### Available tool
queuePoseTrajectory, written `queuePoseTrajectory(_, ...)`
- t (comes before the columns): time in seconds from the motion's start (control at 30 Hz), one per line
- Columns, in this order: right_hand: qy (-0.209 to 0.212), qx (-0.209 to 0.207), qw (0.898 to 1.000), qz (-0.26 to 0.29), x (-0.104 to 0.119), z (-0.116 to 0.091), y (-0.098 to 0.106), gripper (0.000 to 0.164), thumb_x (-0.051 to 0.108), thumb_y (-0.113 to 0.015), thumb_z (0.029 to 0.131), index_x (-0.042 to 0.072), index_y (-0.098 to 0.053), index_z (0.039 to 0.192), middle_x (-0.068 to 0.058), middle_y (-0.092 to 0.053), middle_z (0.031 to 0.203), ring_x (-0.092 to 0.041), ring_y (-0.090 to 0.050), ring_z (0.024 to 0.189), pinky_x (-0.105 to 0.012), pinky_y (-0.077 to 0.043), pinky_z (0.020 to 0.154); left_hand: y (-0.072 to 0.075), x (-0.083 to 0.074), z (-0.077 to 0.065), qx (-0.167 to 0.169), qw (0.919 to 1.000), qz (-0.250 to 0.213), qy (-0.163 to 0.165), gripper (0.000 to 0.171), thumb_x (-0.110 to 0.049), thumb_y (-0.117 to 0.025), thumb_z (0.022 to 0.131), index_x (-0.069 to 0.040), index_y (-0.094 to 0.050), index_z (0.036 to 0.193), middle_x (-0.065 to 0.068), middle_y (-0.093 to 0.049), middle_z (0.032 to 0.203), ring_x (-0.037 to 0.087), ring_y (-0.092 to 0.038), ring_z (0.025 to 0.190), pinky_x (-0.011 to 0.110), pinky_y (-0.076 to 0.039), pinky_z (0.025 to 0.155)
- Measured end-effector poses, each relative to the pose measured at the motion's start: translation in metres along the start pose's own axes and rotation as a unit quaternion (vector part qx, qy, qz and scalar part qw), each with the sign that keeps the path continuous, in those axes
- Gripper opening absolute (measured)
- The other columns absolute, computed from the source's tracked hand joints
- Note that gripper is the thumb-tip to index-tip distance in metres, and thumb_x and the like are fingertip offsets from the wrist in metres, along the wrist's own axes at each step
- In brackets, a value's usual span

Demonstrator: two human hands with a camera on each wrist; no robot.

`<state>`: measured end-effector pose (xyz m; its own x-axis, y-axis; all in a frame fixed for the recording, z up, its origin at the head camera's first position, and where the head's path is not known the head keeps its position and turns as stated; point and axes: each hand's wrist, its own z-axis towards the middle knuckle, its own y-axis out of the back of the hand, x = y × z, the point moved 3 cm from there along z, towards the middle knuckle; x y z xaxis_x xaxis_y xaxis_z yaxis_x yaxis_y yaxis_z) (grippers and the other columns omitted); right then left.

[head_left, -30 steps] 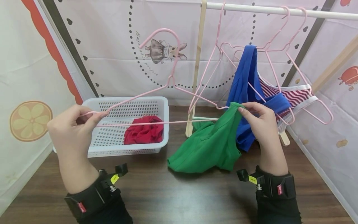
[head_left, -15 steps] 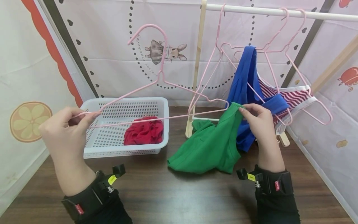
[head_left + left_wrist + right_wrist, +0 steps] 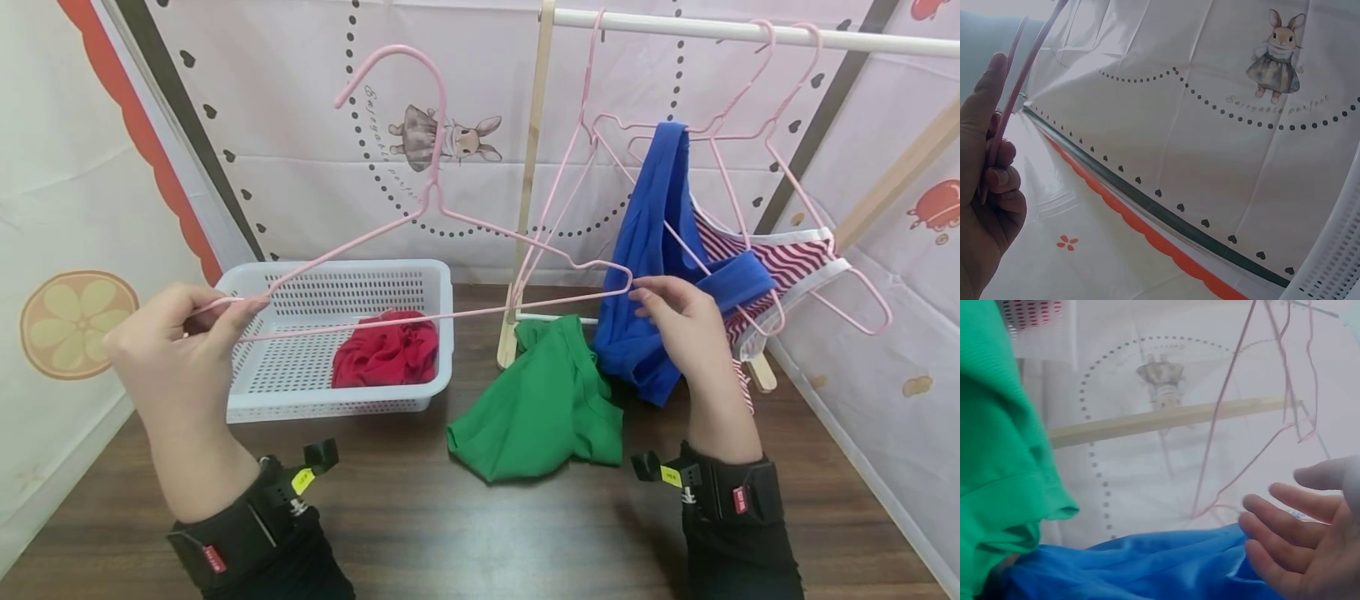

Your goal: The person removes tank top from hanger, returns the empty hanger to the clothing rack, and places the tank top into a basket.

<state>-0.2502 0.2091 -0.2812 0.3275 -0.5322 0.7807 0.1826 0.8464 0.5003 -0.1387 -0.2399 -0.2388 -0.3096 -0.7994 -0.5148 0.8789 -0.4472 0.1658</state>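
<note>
My left hand (image 3: 180, 346) pinches the left corner of a pink wire hanger (image 3: 352, 243), held upright with its hook at the top. In the left wrist view the fingers (image 3: 1001, 180) curl around the pink wire. My right hand (image 3: 686, 329) is beside the hanger's right end and holds nothing. The right wrist view shows its fingers (image 3: 1285, 528) loosely extended and apart, in front of the blue garment (image 3: 1147, 565). A green garment (image 3: 536, 408) lies slumped on the table below the hanger, with a fold of it at the left of the right wrist view.
A white perforated basket (image 3: 442, 333) holds a crumpled red garment (image 3: 386, 350). At the right, a white rail (image 3: 690, 27) carries several pink hangers, with blue clothing (image 3: 648, 225) and a red-and-white striped garment (image 3: 795, 262) on them. A wooden post (image 3: 534, 142) supports the rail.
My right hand has let go of the green garment, whose raised edge has dropped to the table. The hanger first shifted left, then its right end moved back toward my right hand.
</note>
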Motion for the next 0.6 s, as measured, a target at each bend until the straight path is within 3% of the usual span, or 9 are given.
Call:
queuePoseTrajectory(0.1, 0.027, -0.050, 0.998, -0.003, 0.011, -0.007, 0.005, 0.038, 0.033, -0.048, 0.103, 0.006, -0.064, 0.125, -0.011, -0.068, 0.115, -0.018, -0.062, 0.101, -0.031, -0.049, 0.090, -0.002, -0.003, 0.000, 0.004, 1.0000, -0.003, -0.008, 0.032, -0.016, -0.085, 0.075, 0.010, -0.072, 0.090, 0.024, -0.065, 0.075, -0.015, -0.040, 0.066, 0.012, -0.031, 0.062)
queuePoseTrajectory(0.2, 0.065, -0.075, 0.995, -0.017, 0.022, -0.015, 0.007, 0.038, 0.035, -0.050, 0.102, 0.008, -0.066, 0.123, -0.007, -0.067, 0.116, -0.017, -0.058, 0.107, -0.032, -0.047, 0.091, -0.004, -0.007, -0.001, 0.006, 0.9992, -0.012, -0.038, 0.032, -0.016, -0.085, 0.075, 0.010, -0.072, 0.089, 0.026, -0.065, 0.074, -0.016, -0.039, 0.066, 0.012, -0.030, 0.062)
queuePoseTrajectory(0.33, 0.148, -0.071, 0.986, -0.039, 0.035, -0.021, 0.005, 0.032, 0.029, -0.055, 0.101, 0.006, -0.067, 0.121, -0.006, -0.067, 0.117, -0.019, -0.056, 0.112, -0.032, -0.044, 0.093, -0.009, -0.010, -0.002, 0.007, 0.9964, -0.028, -0.080, 0.044, -0.032, -0.080, 0.079, 0.011, -0.071, 0.084, 0.027, -0.064, 0.071, -0.014, -0.037, 0.067, 0.011, -0.028, 0.062)
queuePoseTrajectory(0.43, 0.207, -0.059, 0.975, -0.051, 0.040, -0.025, 0.004, 0.026, 0.019, -0.060, 0.098, 0.004, -0.067, 0.119, -0.008, -0.068, 0.116, -0.021, -0.059, 0.110, -0.026, -0.042, 0.096, -0.013, -0.012, -0.003, 0.008, 0.9952, -0.034, -0.092, 0.056, -0.046, -0.074, 0.080, 0.010, -0.071, 0.083, 0.026, -0.064, 0.070, -0.009, -0.038, 0.066, 0.011, -0.027, 0.061)
queuePoseTrajectory(0.5, 0.227, -0.050, 0.971, -0.054, 0.041, -0.026, 0.003, 0.024, 0.014, -0.062, 0.096, 0.002, -0.068, 0.116, -0.009, -0.069, 0.112, -0.021, -0.062, 0.104, -0.020, -0.043, 0.091, -0.015, -0.013, -0.003, 0.007, 0.9944, -0.037, -0.098, 0.058, -0.048, -0.073, 0.080, 0.010, -0.070, 0.081, 0.026, -0.063, 0.069, -0.005, -0.038, 0.064, 0.012, -0.026, 0.060)
queuePoseTrajectory(0.6, 0.225, -0.044, 0.971, -0.065, 0.041, -0.026, 0.002, 0.018, 0.014, -0.065, 0.094, 0.003, -0.071, 0.107, -0.008, -0.071, 0.101, -0.018, -0.064, 0.088, -0.013, -0.045, 0.078, -0.017, -0.015, -0.004, 0.002, 0.9936, -0.039, -0.106, 0.059, -0.049, -0.072, 0.079, 0.010, -0.070, 0.080, 0.026, -0.063, 0.069, 0.001, -0.038, 0.060, 0.012, -0.025, 0.059)
